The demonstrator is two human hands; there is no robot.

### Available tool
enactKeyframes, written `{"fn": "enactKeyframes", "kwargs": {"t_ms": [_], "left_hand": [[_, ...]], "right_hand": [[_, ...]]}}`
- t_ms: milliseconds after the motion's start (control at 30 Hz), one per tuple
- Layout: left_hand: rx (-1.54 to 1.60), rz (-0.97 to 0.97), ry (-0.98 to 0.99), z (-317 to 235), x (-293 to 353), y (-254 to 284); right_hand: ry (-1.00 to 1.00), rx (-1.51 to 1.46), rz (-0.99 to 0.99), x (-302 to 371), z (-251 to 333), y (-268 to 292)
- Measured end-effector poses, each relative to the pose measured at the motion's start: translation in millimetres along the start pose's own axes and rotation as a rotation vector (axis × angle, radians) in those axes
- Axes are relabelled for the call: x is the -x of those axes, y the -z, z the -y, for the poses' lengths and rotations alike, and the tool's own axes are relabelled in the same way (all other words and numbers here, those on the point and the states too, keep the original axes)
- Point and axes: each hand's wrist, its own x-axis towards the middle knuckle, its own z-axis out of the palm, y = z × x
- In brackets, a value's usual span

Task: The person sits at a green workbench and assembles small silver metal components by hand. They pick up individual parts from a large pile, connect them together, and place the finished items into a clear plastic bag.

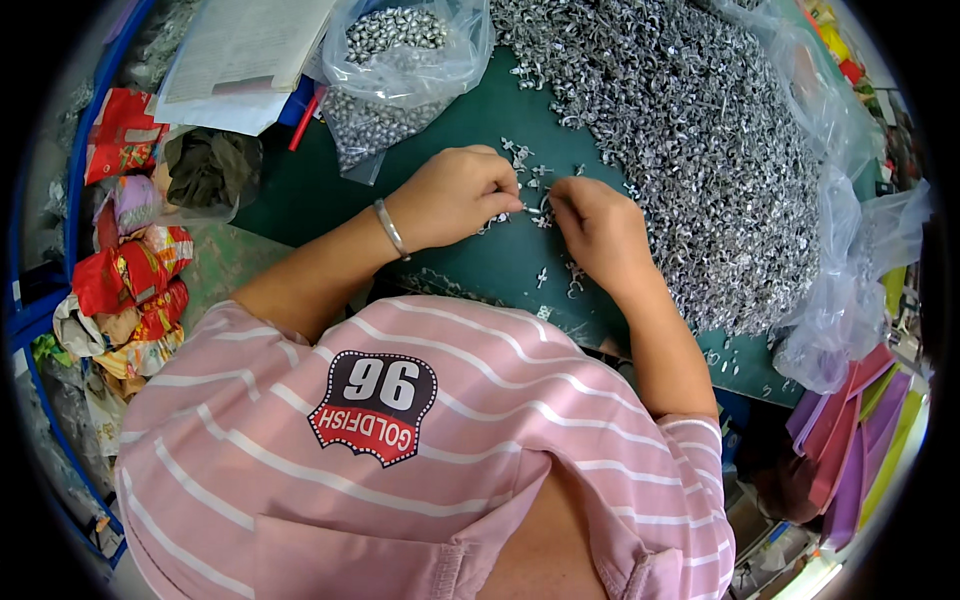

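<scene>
Over the green tabletop [455,283], my left hand [462,196] and my right hand [604,232] face each other a short way apart. The left thumb and forefinger pinch together, with a small silvery metal piece [531,209] at their tips. My right fingers are closed too, with a thin curved metal piece [545,203] beside their tips. Exactly how these tiny parts sit in the fingers is hard to make out. Several loose metal parts [518,152] lie just beyond the hands, and a hooked one [575,280] rests nearer to me.
A big heap of small silvery metal parts [700,150] covers the table's right side, edged by clear plastic film [835,270]. Behind my left hand stand plastic bags of rounded metal pieces [385,125]. Papers [245,60], a red pen [303,120] and colourful wrappers [130,270] lie leftward.
</scene>
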Motion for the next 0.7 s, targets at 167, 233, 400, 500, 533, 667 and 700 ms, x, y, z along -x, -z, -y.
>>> {"fn": "enactKeyframes", "kwargs": {"t_ms": [167, 233, 400, 500, 533, 667, 700], "left_hand": [[0.922, 0.045, 0.414, -4.1, -2.1, 24.3], [1.24, -0.062, 0.412, -1.7, -3.6, 25.9], [0.772, -0.291, 0.042, -32.2, -20.7, -5.7], [-0.027, -0.259, -0.548, -53.6, -38.5, -15.6], [0.001, -0.264, -0.559, -59.3, -39.6, -18.4], [0.028, -0.352, -0.518, -62.9, -38.9, -15.9], [-0.006, -0.382, -0.484, -60.0, -38.9, -14.2]], "right_hand": [[-0.665, -1.545, 0.054, 8.6, -21.0, 25.3], [-0.654, -1.759, -0.116, -3.5, -7.9, 29.7], [-0.899, -1.941, 0.127, -12.8, 2.6, 3.3], [-1.008, -2.108, -0.095, -22.8, 24.2, -0.9], [-0.924, -2.224, -0.071, -15.0, 11.2, -5.3], [-0.995, -2.157, -0.145, -5.5, -7.9, 14.4], [-0.955, -2.194, -0.096, 1.5, -18.0, 15.9]]}}
